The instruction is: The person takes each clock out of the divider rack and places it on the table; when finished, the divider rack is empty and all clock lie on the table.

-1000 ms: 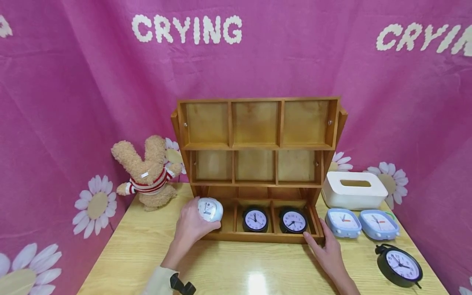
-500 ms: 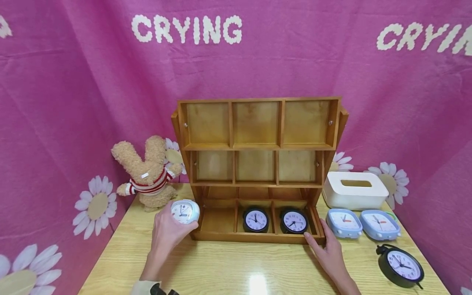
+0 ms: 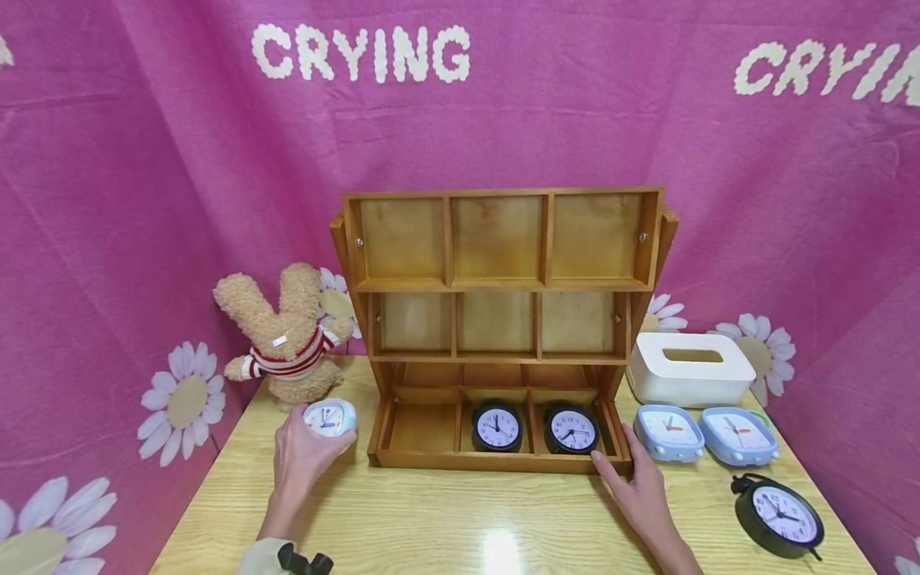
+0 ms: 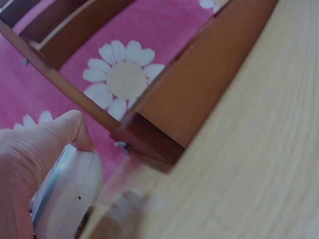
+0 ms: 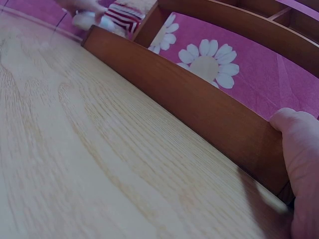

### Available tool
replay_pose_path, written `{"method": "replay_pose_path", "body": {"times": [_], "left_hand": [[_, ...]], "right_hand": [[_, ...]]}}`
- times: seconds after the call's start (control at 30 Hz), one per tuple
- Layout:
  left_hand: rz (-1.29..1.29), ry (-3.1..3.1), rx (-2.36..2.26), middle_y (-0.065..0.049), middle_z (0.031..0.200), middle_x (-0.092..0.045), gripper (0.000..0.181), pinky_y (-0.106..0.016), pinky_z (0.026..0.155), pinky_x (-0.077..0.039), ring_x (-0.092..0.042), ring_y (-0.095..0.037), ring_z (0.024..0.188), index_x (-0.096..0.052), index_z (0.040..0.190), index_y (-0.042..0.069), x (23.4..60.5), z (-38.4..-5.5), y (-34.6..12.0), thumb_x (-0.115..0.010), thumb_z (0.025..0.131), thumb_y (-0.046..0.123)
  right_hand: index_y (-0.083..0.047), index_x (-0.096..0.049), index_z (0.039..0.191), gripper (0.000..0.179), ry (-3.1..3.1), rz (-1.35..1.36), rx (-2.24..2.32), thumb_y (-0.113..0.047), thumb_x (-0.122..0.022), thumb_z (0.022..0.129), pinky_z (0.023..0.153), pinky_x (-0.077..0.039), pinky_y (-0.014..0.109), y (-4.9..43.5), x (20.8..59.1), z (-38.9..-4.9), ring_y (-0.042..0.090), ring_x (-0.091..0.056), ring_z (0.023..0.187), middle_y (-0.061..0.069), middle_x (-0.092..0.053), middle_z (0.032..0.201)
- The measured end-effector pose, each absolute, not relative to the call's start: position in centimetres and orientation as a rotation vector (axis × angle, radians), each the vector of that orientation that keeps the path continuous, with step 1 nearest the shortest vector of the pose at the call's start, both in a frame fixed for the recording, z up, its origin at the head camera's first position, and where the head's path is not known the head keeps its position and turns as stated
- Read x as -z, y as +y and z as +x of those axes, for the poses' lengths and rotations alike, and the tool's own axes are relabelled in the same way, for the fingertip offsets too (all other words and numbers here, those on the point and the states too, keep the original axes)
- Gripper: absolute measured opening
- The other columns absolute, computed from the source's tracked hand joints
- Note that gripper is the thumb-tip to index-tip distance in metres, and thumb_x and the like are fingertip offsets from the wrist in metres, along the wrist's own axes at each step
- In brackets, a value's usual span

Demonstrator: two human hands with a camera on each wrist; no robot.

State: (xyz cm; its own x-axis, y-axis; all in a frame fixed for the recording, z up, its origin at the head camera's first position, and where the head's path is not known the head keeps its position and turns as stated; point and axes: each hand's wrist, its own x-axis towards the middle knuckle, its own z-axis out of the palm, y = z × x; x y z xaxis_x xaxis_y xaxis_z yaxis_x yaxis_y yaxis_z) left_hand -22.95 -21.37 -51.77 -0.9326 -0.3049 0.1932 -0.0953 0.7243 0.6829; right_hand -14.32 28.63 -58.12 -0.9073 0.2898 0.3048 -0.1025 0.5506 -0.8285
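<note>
In the head view my left hand grips a pale blue and white alarm clock to the left of the wooden shelf. The left wrist view shows the rounded white side of this clock under the thumb. My right hand holds the shelf's front right corner, its thumb over the front board and its fingers along the side. Two round black alarm clocks stand in the bottom tier: one in the middle compartment, the other in the right one.
A plush rabbit sits behind my left hand. Right of the shelf are a white tissue box, two light blue clocks, one nearer the shelf and one farther right, and a black alarm clock near the table's right edge.
My left hand has carried the pale blue alarm clock out of the bottom left compartment, leftward onto or just over the table. My right hand has stayed at the shelf's corner.
</note>
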Motion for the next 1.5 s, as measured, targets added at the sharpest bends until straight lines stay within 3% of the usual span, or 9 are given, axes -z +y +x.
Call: {"method": "replay_pose_path", "body": {"times": [0.13, 0.33, 0.67, 0.97, 1.1, 1.2, 1.37, 1.5], "left_hand": [[0.329, -2.674, 1.003, -0.025, 0.111, -0.066, 0.085, -0.051, 0.077, -0.053, -0.062, -0.041, 0.104, -0.056, 0.134, -0.002, 53.0, -23.3, -21.8, -0.089, 0.069, 0.041], [0.348, -2.696, 0.995, -0.03, 0.121, -0.063, 0.096, -0.056, 0.081, -0.053, -0.059, -0.046, 0.113, -0.051, 0.144, -0.005, 53.9, -23.3, -22.0, -0.089, 0.068, 0.04], [0.289, -2.75, 0.899, -0.028, 0.122, -0.064, 0.1, -0.058, 0.084, -0.052, -0.058, -0.047, 0.111, -0.05, 0.145, -0.004, 54.7, -23.4, -22.0, -0.089, 0.065, 0.041], [0.188, -2.746, 1.015, -0.034, 0.136, -0.056, 0.103, -0.061, 0.102, -0.047, -0.053, -0.049, 0.125, -0.04, 0.15, -0.01, 54.8, -22.9, -22.3, -0.087, 0.069, 0.034], [0.167, -2.725, 1.134, -0.036, 0.144, -0.049, 0.108, -0.063, 0.111, -0.041, -0.047, -0.05, 0.133, -0.034, 0.153, -0.013, 55.1, -22.4, -22.8, -0.089, 0.071, 0.031], [0.166, -2.702, 1.164, -0.037, 0.156, -0.037, 0.113, -0.063, 0.118, -0.033, -0.035, -0.051, 0.145, -0.028, 0.157, -0.012, 55.3, -21.9, -22.8, -0.09, 0.072, 0.031], [0.126, -2.538, 1.22, -0.029, 0.169, -0.02, 0.119, -0.064, 0.124, -0.019, -0.015, -0.047, 0.157, -0.022, 0.163, -0.004, 55.0, -21.3, -21.6, -0.092, 0.073, 0.029], [0.051, -2.399, 1.281, -0.024, 0.169, -0.025, 0.113, -0.065, 0.122, -0.023, -0.021, -0.044, 0.156, -0.029, 0.163, 0.001, 54.0, -20.6, -19.9, -0.092, 0.072, 0.023]], "right_hand": [[0.006, -0.039, 0.156, 0.074, -2.379, -0.15, -1.317, -0.024, -0.075, 0.098, 0.095, -0.021, -0.004, 28.6, 58.2, -14.3, 0.047, -0.049, 0.136, 0.034, -0.046, 0.153], [0.005, -0.039, 0.157, 0.075, -2.391, -0.166, -1.318, -0.026, -0.074, 0.098, 0.096, -0.021, -0.003, 28.6, 58.3, -14.3, 0.046, -0.048, 0.137, 0.033, -0.045, 0.155], [0.004, -0.038, 0.157, 0.075, -2.394, -0.177, -1.327, -0.026, -0.074, 0.098, 0.097, -0.022, -0.002, 28.8, 58.3, -14.4, 0.046, -0.047, 0.138, 0.032, -0.044, 0.156], [0.002, -0.038, 0.158, 0.076, -2.416, -0.184, -1.315, -0.028, -0.074, 0.098, 0.105, -0.028, 0.009, 29.0, 58.3, -14.8, 0.045, -0.046, 0.14, 0.031, -0.044, 0.156], [0.002, -0.037, 0.159, 0.077, -2.427, -0.183, -1.31, -0.029, -0.074, 0.099, 0.113, -0.035, 0.026, 29.0, 58.2, -14.9, 0.045, -0.046, 0.14, 0.031, -0.044, 0.157], [0.002, -0.037, 0.159, 0.077, -2.433, -0.182, -1.303, -0.029, -0.074, 0.099, 0.115, -0.036, 0.036, 29.0, 58.2, -14.9, 0.044, -0.046, 0.141, 0.031, -0.043, 0.157], [0.002, -0.037, 0.159, 0.077, -2.424, -0.185, -1.322, -0.029, -0.074, 0.099, 0.112, -0.033, 0.021, 29.0, 58.1, -14.7, 0.043, -0.045, 0.141, 0.03, -0.043, 0.158], [0.002, -0.037, 0.159, 0.077, -2.422, -0.191, -1.338, -0.029, -0.074, 0.099, 0.107, -0.029, 0.01, 28.9, 58.2, -14.4, 0.043, -0.044, 0.142, 0.03, -0.042, 0.159]]}}
